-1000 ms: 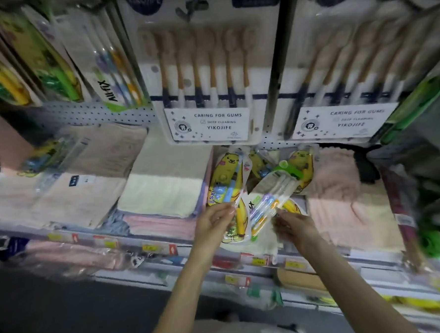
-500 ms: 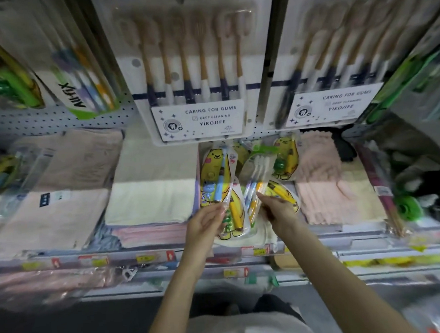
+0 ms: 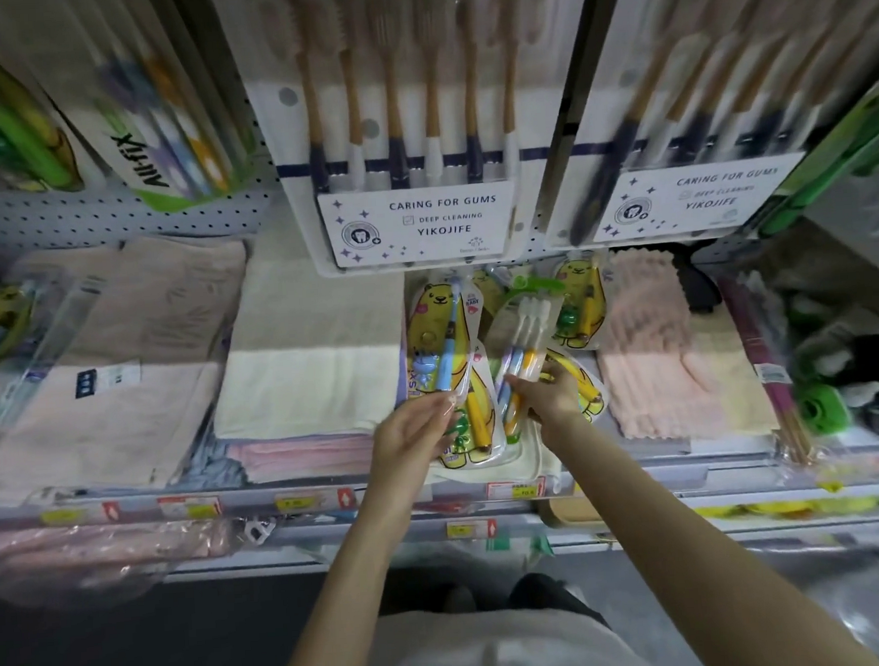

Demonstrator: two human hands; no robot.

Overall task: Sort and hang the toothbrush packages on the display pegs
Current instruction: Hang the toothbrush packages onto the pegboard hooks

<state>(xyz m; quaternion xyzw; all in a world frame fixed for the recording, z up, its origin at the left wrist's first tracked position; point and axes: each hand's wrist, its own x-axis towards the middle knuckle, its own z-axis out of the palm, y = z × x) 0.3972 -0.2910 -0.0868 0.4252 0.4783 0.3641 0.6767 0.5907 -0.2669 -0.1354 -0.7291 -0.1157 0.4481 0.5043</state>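
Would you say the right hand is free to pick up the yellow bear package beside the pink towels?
Probably not yet: the right hand grips the three-brush pack. The yellow bear package lies close beyond it on the shelf.

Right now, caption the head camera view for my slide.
Left hand holds a yellow bear toothbrush pack; right hand grips a three-brush pack over folded towels.
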